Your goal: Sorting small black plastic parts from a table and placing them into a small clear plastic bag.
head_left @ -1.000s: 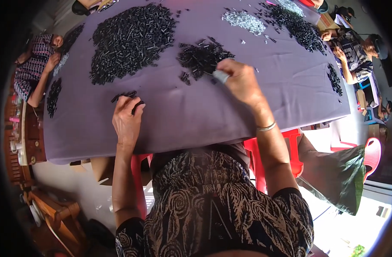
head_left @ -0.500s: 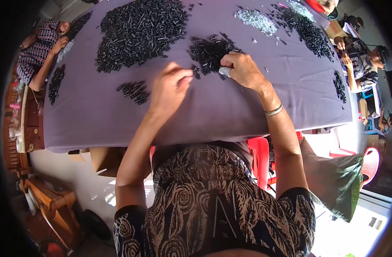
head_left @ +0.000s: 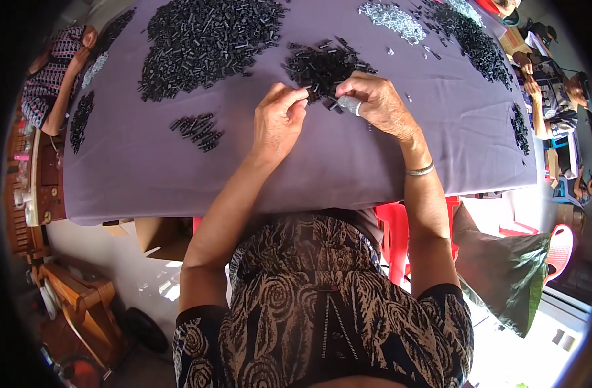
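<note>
The person is wearing a dark top [head_left: 270, 310] patterned with tan swirls and leafy streaks, its short sleeves [head_left: 196, 349] ending in plain black bands [head_left: 201, 315]. Thin silvery lines [head_left: 326, 326] are forming a narrow wedge on the front. A silver bracelet [head_left: 420, 170] is circling the right wrist.

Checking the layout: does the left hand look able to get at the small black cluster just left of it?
Probably yes: only purple cloth lies between the left hand and the black cluster.
</note>
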The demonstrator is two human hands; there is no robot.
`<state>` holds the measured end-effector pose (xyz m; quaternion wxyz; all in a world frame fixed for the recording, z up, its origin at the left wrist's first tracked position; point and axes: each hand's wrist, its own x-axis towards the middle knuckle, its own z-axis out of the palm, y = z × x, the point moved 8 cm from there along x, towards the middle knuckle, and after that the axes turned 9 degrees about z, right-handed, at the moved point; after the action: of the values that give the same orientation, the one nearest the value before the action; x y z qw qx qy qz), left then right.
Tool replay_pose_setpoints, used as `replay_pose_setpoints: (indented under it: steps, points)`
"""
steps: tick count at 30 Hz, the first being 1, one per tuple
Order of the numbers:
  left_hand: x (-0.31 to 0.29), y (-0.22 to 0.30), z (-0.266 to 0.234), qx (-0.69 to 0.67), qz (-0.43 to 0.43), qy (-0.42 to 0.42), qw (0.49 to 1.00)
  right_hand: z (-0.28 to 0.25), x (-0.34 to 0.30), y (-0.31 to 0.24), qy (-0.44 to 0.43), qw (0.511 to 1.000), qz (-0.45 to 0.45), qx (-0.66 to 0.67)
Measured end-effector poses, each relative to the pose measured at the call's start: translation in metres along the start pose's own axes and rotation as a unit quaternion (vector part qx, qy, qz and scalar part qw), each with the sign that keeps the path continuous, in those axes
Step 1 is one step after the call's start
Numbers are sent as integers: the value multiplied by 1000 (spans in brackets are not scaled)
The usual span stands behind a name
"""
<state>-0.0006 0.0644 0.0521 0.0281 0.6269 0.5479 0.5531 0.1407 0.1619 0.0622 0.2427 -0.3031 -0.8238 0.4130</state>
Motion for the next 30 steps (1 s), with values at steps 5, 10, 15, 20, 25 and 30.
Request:
replay_pose_setpoints:
  steps: [5, 10, 15, 20, 25, 30]
  points:
    - [1, 4, -2, -2, 4, -13, 1000, 22, -5, -18, -26, 984, -25, -172]
    - [1, 13, 5, -50, 49, -12, 997, 23, -3, -15, 2, 976, -12, -219]
    - [-2, 14, 10, -100, 18, -31, 994, 12, -5, -22, 55, 993, -38, -101]
    - [-7, -3, 20, -281, -74, -38, 956, 10, -12, -36, 91, 992, -62, -58]
    - [-11, -14, 25, -352, -190, -52, 915, 13, -13, -41, 91, 988, -113, -59]
    - [-12, -21, 24, -326, -154, -26, 932, 16, -11, -43, 108, 982, -150, -47]
